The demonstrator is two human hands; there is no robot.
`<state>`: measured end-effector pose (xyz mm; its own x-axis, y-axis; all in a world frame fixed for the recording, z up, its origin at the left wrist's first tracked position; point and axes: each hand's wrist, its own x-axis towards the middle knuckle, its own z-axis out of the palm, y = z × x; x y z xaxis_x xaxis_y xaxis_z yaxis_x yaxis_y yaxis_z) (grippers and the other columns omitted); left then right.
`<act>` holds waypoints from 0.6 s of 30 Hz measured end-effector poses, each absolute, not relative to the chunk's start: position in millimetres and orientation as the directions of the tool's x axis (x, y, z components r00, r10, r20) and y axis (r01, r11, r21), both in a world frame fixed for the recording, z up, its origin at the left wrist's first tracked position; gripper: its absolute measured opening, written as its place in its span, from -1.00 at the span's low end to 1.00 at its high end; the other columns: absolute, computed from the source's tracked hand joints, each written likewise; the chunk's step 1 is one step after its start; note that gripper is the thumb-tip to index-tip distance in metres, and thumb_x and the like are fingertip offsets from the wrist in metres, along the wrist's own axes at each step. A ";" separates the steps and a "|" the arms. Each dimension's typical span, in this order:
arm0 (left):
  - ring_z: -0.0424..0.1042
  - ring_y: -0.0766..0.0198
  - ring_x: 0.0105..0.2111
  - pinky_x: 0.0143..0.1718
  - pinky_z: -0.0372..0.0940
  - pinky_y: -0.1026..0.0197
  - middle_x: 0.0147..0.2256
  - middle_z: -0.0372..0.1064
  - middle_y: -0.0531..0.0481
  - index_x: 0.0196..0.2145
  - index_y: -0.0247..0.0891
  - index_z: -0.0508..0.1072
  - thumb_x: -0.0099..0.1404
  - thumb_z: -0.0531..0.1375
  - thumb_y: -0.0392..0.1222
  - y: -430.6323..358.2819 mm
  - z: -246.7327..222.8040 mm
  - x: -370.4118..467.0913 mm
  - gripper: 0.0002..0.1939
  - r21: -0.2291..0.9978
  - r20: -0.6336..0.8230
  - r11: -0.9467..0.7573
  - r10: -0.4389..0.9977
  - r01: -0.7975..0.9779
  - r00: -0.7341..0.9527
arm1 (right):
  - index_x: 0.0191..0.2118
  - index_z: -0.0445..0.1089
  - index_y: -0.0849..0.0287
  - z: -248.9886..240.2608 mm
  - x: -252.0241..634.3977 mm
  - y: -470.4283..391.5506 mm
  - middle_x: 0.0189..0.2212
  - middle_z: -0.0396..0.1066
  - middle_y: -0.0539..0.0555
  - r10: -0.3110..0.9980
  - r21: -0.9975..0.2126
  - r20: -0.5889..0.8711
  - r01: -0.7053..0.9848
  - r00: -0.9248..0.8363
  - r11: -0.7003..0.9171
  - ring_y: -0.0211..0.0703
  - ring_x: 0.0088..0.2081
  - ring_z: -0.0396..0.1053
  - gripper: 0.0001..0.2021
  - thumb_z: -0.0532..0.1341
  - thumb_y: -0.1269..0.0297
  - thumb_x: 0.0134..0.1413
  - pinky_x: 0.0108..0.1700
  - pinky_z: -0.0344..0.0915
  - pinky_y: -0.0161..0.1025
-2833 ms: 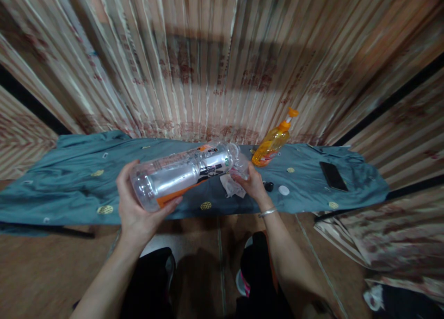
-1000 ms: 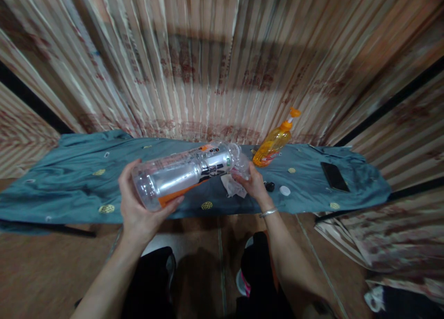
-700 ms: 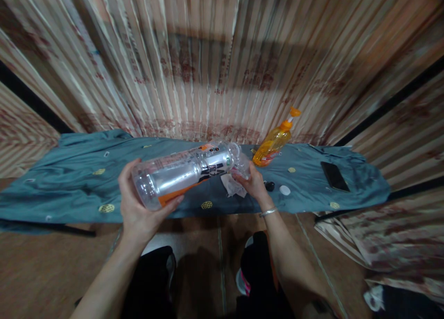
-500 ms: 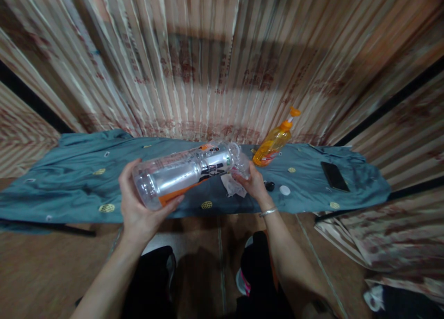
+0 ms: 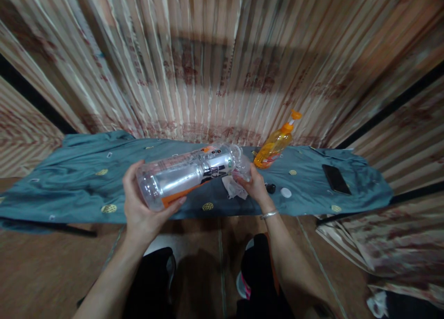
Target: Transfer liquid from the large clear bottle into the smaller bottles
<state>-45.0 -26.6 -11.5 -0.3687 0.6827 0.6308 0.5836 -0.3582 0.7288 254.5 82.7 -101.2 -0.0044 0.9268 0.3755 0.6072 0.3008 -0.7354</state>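
My left hand (image 5: 144,212) is wrapped around the base of a large clear plastic bottle (image 5: 180,178) with a silver, black and orange label. The bottle lies almost level above the cloth, its neck end slightly higher and turned to the right. At that end, my right hand (image 5: 255,184) is closed on a small clear plastic container (image 5: 243,166), whose exact kind I cannot tell. It meets the bottle's mouth, and the join is blurred. Under the right hand rests a crumpled whitish piece (image 5: 235,188), perhaps paper or film.
A pump bottle (image 5: 274,147) of orange liquid stands behind my right hand. A small black object (image 5: 270,188), a white round cap (image 5: 286,192) and a dark phone (image 5: 336,179) lie on the green-blue cloth (image 5: 79,171). Striped curtains (image 5: 208,78) hang behind the table.
The whole view has shifted slightly. Both hands keep their hold, and the bottle and small container stay together in nearly the same pose.
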 end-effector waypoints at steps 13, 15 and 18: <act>0.39 -0.14 0.09 0.19 0.31 -0.27 0.13 0.31 -0.17 0.23 -0.09 0.23 -0.17 0.50 0.19 -29.4 -12.5 -44.4 0.05 0.749 0.598 -0.337 0.714 0.570 -0.363 | 0.12 0.32 0.12 -98.9 253.0 81.2 -0.08 0.57 0.15 0.922 -0.740 0.387 0.593 -0.012 0.318 0.05 -0.11 0.56 -0.47 0.37 0.19 0.01 -0.08 0.48 -0.08; 0.39 -0.15 0.10 0.19 0.30 -0.29 0.13 0.30 -0.17 0.22 -0.07 0.23 -0.18 0.50 0.20 -29.3 -13.5 -44.5 0.05 0.752 0.598 -0.341 0.713 0.564 -0.366 | 0.12 0.32 0.11 -100.2 253.3 82.0 -0.05 0.56 0.15 0.925 -0.747 0.381 0.584 -0.013 0.316 0.06 -0.09 0.55 -0.48 0.36 0.17 0.02 -0.05 0.48 -0.05; 0.40 -0.17 0.10 0.17 0.31 -0.31 0.12 0.32 -0.19 0.22 -0.10 0.24 -0.20 0.50 0.24 -28.4 -15.0 -45.1 0.07 0.746 0.612 -0.355 0.701 0.564 -0.367 | 0.13 0.30 0.12 -103.5 254.1 83.6 -0.04 0.55 0.17 0.926 -0.746 0.378 0.590 -0.006 0.308 0.09 -0.07 0.55 -0.46 0.36 0.16 0.02 -0.02 0.47 -0.02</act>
